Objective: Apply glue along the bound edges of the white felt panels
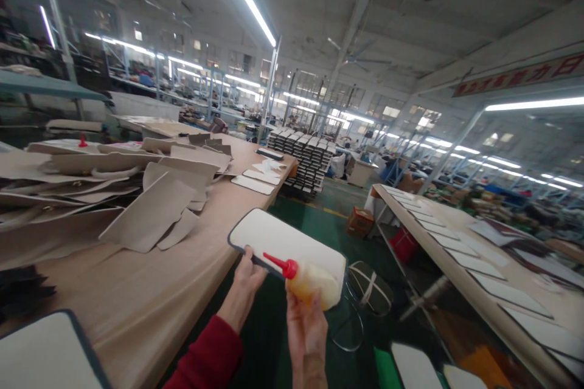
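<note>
My left hand (pixel 249 273) grips the near edge of a white panel (pixel 278 237) with a dark rim and rounded corners, its thumb on top. The panel is held up over the gap between two tables. My right hand (pixel 308 316) is wrapped round a squeeze bottle (pixel 310 282) with a red nozzle, its contents yellowish. The bottle lies tilted in front of the panel, nozzle pointing left; whether it touches the panel I cannot tell. Another dark-edged white panel (pixel 50 355) rests on the left table at the lower left.
Grey-beige cut pieces (pixel 150 206) are heaped on the left table (pixel 219 243). Rows of white panels (pixel 483 279) line the right table (pixel 479 316). Beyond stand a stack of panels (pixel 301 158) and a cardboard box (pixel 360 220). A wire-framed item (pixel 369 289) sits low between the tables.
</note>
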{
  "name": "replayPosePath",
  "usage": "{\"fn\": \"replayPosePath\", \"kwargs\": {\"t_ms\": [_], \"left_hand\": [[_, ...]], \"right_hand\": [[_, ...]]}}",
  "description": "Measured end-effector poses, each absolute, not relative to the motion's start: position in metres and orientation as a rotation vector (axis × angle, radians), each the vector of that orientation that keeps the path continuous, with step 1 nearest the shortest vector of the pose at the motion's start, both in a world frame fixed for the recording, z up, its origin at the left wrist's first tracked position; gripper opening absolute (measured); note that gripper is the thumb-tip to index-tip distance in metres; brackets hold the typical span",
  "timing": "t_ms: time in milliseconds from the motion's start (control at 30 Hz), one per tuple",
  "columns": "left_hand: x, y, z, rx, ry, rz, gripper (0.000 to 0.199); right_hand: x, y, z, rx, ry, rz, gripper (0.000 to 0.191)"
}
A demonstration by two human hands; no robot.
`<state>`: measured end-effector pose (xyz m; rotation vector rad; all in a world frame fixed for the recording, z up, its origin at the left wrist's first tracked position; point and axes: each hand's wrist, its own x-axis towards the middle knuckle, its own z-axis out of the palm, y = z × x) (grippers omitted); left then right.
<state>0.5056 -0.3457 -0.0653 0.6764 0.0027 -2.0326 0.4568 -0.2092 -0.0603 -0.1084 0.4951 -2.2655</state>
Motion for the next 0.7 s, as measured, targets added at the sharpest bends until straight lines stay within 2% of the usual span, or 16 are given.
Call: {"fn": "replayPosePath", "kwargs": {"t_ms": [133,300,367,433,567,600,700], "left_hand": [[0.520,-0.327,-0.065,0.692,-0.172,-2.106,0.026],[0.572,-0.298,-0.080,0.622,-0.853,-2.468,0.050],[0.594,-0.298,-0.071,0.727,-1.199,-2.546,0.052],[0.606,-0.312,-0.045,0.717,-1.509,-2.373,0.043],[0.582,-0.361,0.024,0.620,-1.752,-1.557,0.034],[0.569,-0.371,0.037,0.576,-1.791,-1.431,0.037],[0.529,-0.391,0.054,0.512,-1.918,-1.312,0.035]], "right_hand": [[0.447,-0.207,-0.057,-0.106,0.509,-2.268,0.043],[0.430,-0.201,-0.056,-0.145,0.587,-2.292,0.048],[0.424,-0.197,-0.054,-0.204,0.617,-2.299,0.049],[0.423,-0.193,-0.053,-0.271,0.642,-2.270,0.049],[0.433,-0.187,-0.059,-0.332,0.690,-2.168,0.047],[0.437,-0.186,-0.060,-0.341,0.698,-2.136,0.046],[0.447,-0.185,-0.063,-0.389,0.710,-2.040,0.045]]}}
